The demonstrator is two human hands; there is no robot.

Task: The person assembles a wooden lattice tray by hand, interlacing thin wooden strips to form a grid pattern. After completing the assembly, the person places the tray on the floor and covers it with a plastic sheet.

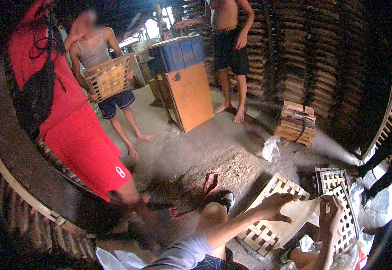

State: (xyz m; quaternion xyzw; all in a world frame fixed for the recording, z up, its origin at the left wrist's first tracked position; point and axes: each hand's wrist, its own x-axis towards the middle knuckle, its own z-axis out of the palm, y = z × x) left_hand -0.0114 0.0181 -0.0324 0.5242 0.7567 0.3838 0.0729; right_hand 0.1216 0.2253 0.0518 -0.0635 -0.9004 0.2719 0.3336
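Observation:
My left hand [279, 207] reaches over a translucent plastic sheet or bag [297, 218], its thumb and fingers spread apart. At the sheet's far right corner, my right hand [332, 213] has its fingers closed on the plastic, which stretches up toward it. Beneath the plastic lies a woven bamboo tray [260, 238], partly hidden by the sheet and my left arm. A second woven bamboo tray [331, 177] sits to the right, behind my right hand. Whether the left fingertips touch the plastic is hard to make out.
Ahead is a sawdust-like heap [232, 171] with a red slipper [211, 183]. A white plastic bag [270, 149] lies by a strapped wood bundle [296, 123]. An orange cabinet [193, 96] carries a blue crate [178, 55]. Three people stand around; one holds a woven panel [110, 77].

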